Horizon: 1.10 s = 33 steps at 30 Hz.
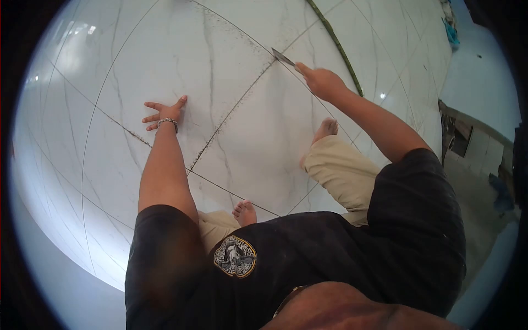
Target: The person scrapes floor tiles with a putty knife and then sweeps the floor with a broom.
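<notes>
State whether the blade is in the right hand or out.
In: the right hand is closed around one end, the blade projecting beyond.

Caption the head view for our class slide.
Right hand holds a blade at a tile joint; left hand spreads over the floor.

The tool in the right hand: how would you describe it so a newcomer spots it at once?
On the white tiled floor, find the right hand, stretched forward. Jutting from its grip is a thin grey blade, its tip near a crossing of tile joints. It is short, unlike the long, curved green pole nearby.
</notes>
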Available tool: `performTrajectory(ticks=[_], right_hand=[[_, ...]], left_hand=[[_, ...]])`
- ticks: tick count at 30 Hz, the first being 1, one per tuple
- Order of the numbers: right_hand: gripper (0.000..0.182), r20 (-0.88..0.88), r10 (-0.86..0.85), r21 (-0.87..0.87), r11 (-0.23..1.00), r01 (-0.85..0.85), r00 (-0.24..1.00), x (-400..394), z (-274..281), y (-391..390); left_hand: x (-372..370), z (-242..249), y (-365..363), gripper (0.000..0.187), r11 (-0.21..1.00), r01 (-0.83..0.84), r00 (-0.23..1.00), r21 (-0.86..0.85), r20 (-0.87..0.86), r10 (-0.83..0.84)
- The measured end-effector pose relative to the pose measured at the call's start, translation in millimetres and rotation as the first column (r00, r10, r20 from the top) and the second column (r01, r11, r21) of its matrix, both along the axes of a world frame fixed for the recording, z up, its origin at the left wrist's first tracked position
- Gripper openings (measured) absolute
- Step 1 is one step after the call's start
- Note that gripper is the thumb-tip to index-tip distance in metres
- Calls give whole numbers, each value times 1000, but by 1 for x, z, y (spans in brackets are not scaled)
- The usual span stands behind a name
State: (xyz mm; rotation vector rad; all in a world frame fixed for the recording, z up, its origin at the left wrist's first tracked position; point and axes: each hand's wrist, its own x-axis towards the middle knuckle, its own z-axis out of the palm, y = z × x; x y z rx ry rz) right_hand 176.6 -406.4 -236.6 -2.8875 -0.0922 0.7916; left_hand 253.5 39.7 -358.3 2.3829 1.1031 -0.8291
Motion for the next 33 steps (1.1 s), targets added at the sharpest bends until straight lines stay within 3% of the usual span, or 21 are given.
performTrajectory(ticks=[3, 5, 6, 8, 9, 11, 12, 15, 16, 19, 23, 26, 28, 29, 30, 31, 32, 33], right_hand=[[45, -65, -2, -69, 998, -3, 998, -72, 16, -44], [52, -275, 51, -181, 978, -104, 960, -95, 36, -72], [52, -261, 61, -182, 977, -112, 963, -92, 51, -69], [57, -29, -149, -275, 952, 135, 988, -81, 91, -53], [57, -25, -113, -268, 958, 102, 993, -76, 93, -41], [58, 185, 72, -228, 973, -29, 980, -54, 85, -9], [55, 135, 37, -170, 985, -13, 990, -37, 80, 5], [51, 240, 33, -62, 998, -18, 970, 17, 51, 54], [40, 270, 14, -58, 998, 1, 963, 35, 42, 75], [28, 281, 10, 28, 999, -19, 960, 88, 37, 138], [29, 266, 41, -39, 999, -32, 963, 170, 40, 210], [28, 410, 50, 40, 997, -73, 911, 245, 31, 246], [31, 498, -79, 260, 963, -62, 864, 306, 11, 255], [31, 508, -67, 258, 963, -78, 859, 330, 4, 260], [33, 263, -255, 466, 878, 109, 931, 354, -1, 265], [35, -25, -380, 601, 734, 317, 925, 378, -6, 273], [35, -5, -364, 611, 736, 291, 931, 402, -21, 282], [34, 98, -310, 540, 815, 211, 946, 423, -41, 294]], left_hand=[[-1, -1, -1, 154, 1000, -9, 1000, -8, 12, 10], [-1, 2, -1, 153, 1000, -16, 1000, -6, 24, 16], [0, 5, -2, 153, 1000, -8, 1000, -8, 16, 8], [-5, 10, -5, 152, 999, -44, 999, -5, 8, 44], [-7, 13, -7, 151, 999, -32, 999, -7, -2, 32], [-3, 23, -9, 150, 999, -46, 999, -1, 18, 46], [-2, 28, -10, 149, 999, -39, 999, -10, -2, 39], [1, 34, -12, 147, 998, -52, 998, -24, -34, 51], [2, 34, -12, 146, 999, -41, 998, -32, -58, 39], [6, 40, -14, 145, 997, -69, 995, -46, -77, 65], [9, 42, -10, 144, 993, -88, 993, -73, -89, 82], [11, 47, -8, 144, 990, -116, 989, -82, -106, 107], [15, 52, -6, 144, 989, -107, 988, -104, -119, 95], [15, 53, -4, 144, 987, -119, 988, -107, -107, 107], [14, 51, -4, 144, 988, -110, 989, -109, -113, 98], [15, 50, -3, 144, 989, -103, 989, -110, -116, 90], [18, 50, -1, 144, 987, -117, 990, -108, -93, 107], [18, 51, -1, 144, 987, -112, 990, -119, -100, 100]])
